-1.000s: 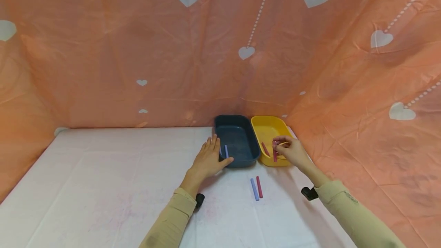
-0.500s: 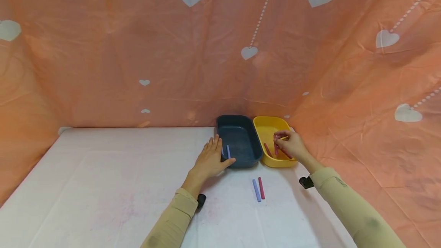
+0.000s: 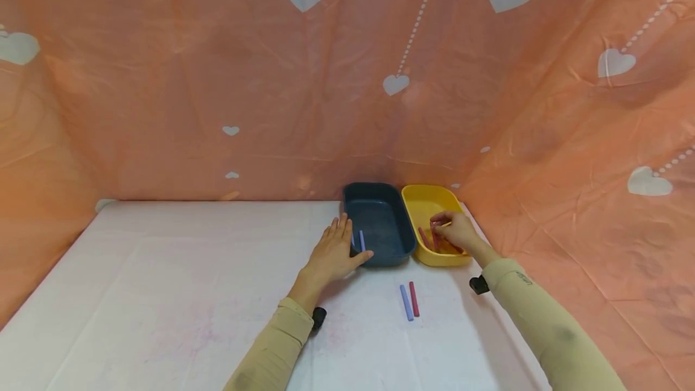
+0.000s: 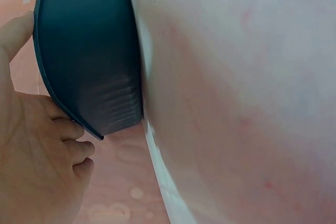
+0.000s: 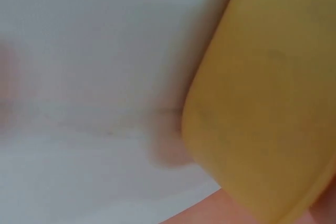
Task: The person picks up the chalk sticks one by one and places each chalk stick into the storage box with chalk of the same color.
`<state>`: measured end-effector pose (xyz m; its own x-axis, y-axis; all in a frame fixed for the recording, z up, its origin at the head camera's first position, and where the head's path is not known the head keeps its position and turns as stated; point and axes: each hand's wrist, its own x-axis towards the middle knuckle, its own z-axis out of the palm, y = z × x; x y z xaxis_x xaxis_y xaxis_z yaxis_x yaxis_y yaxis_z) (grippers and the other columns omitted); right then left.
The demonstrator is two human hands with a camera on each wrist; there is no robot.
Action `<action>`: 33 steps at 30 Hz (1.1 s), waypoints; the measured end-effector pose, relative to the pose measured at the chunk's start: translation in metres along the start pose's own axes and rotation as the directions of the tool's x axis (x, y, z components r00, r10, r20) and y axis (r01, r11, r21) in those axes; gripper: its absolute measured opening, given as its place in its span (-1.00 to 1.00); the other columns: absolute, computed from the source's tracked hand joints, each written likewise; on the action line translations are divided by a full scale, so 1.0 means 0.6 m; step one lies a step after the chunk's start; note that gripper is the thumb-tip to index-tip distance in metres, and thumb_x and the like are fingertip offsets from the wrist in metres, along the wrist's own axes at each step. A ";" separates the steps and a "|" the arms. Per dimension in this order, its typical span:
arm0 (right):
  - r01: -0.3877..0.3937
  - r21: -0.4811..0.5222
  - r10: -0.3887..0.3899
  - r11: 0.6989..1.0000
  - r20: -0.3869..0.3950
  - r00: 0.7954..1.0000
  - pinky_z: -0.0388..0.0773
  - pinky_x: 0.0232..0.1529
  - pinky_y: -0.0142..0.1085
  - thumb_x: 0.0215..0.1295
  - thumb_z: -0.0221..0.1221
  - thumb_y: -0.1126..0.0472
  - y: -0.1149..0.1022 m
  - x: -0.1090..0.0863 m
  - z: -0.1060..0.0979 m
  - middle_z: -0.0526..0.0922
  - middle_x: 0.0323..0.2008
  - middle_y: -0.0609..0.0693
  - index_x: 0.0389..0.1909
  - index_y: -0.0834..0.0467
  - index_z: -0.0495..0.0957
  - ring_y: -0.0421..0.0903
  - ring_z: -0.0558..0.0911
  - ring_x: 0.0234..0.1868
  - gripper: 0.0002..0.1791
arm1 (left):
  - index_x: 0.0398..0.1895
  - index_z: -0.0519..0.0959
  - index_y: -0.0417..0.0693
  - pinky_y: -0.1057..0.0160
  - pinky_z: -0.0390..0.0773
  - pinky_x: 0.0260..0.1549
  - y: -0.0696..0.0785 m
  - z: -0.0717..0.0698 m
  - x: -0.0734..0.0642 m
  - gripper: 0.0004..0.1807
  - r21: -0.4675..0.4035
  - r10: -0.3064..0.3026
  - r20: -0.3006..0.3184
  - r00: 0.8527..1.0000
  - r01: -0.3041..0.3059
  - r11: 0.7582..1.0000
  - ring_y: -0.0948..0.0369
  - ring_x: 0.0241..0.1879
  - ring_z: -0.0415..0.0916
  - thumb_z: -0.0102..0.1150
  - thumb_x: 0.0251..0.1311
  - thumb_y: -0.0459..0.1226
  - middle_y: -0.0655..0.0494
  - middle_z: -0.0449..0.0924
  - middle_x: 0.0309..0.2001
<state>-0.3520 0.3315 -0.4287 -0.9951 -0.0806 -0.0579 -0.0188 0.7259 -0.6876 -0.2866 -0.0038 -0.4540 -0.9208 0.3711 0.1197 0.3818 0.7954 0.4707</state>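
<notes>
My left hand (image 3: 332, 255) rests along the left rim of a dark blue tray (image 3: 382, 216), its fingers extended; in the left wrist view the thumb and fingertips touch the rim of that tray (image 4: 86, 51). Two blue chalk sticks (image 3: 362, 240) lean inside it near this hand. Between the thumb and fingertips of my right hand (image 3: 460, 233) is a red chalk stick (image 3: 435, 239), held low within the yellow tray (image 3: 429, 198). Another red chalk stick (image 3: 423, 238) lies there, and one more is partly hidden below the hand. The right wrist view shows mainly the yellow tray's outer wall (image 5: 262, 93).
On the white table cloth (image 3: 190, 282) in front of the trays, a blue chalk stick (image 3: 406, 303) and a red one (image 3: 414, 299) lie side by side. Both trays stand against each other near the orange curtain (image 3: 271, 107) that closes off the back and sides.
My right hand has carried the red chalk stick down into the yellow tray. The left hand keeps its place on the dark blue tray. The head view has shifted slightly.
</notes>
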 end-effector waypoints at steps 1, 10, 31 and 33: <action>-0.003 0.002 0.003 1.000 0.008 1.000 0.63 -0.21 -0.41 0.47 0.20 0.36 0.002 0.002 0.001 0.67 -0.09 0.24 0.13 0.39 0.59 -0.01 0.63 -0.22 -0.71 | 0.62 0.02 -0.40 -0.11 -0.03 0.58 0.000 0.000 0.000 0.10 -0.002 0.001 -0.002 1.000 -0.001 1.000 -0.19 0.64 -0.16 0.09 0.40 0.28 -0.26 -0.15 0.66; 0.025 -0.080 -0.022 0.996 0.039 0.999 0.53 -0.26 -0.45 0.42 0.27 0.32 0.016 0.011 0.008 0.71 -0.19 0.21 0.03 0.43 0.63 0.00 0.59 -0.24 -0.72 | 0.62 0.02 -0.39 -0.11 -0.03 0.57 0.001 0.002 -0.002 0.10 -0.006 0.008 0.001 1.000 -0.008 1.000 -0.18 0.64 -0.16 0.08 0.40 0.29 -0.27 -0.13 0.66; 0.051 -0.158 -0.036 0.986 0.095 0.995 0.59 -0.17 -0.34 0.42 0.28 0.32 0.018 0.026 0.016 0.73 -0.21 0.19 0.01 0.41 0.67 -0.01 0.60 -0.26 -0.74 | 0.64 -0.01 -0.34 -0.07 -0.06 0.59 -0.002 -0.001 0.002 0.11 0.008 -0.007 0.011 1.000 0.007 1.000 -0.15 0.65 -0.19 0.05 0.40 0.31 -0.23 -0.16 0.67; 0.054 -0.165 -0.039 0.985 0.093 0.995 0.60 -0.15 -0.32 0.42 0.28 0.32 0.017 0.026 0.017 0.73 -0.21 0.19 0.00 0.41 0.67 0.00 0.60 -0.25 -0.75 | 0.64 0.00 -0.35 -0.08 -0.05 0.58 -0.002 -0.002 0.000 0.11 0.002 -0.008 0.010 1.000 0.008 1.000 -0.15 0.65 -0.18 0.06 0.40 0.30 -0.23 -0.15 0.67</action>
<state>-0.3668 0.3307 -0.4443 -0.9802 -0.1720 -0.0983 -0.0882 0.8234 -0.5606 -0.2873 -0.0050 -0.4536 -0.9231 0.3693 0.1070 0.3743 0.7996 0.4696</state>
